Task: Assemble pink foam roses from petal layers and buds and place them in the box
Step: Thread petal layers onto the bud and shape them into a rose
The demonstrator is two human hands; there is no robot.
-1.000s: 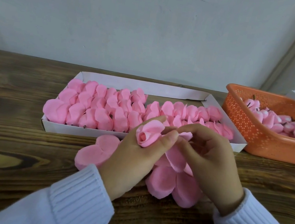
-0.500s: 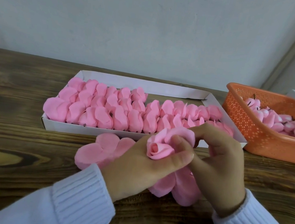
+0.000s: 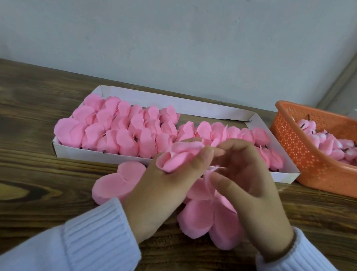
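A wooden counter carries everything. Left of the hands, a stack of flat pink petal layers lies on it, just in front of the box. The white box is shallow and holds rows of finished roses packed close together; a strip along its far wall is bare. The left grip is closed around a rose, fingers curled under it, holding it above the counter in front of the box's near wall. The right grip meets it from the right, fingers curled, thumb and fingertips pinching a thin petal at the rose's side; this part is blurred. Beneath both hands a second pile of petal layers lies on the counter. At far right an orange basket holds pink buds.
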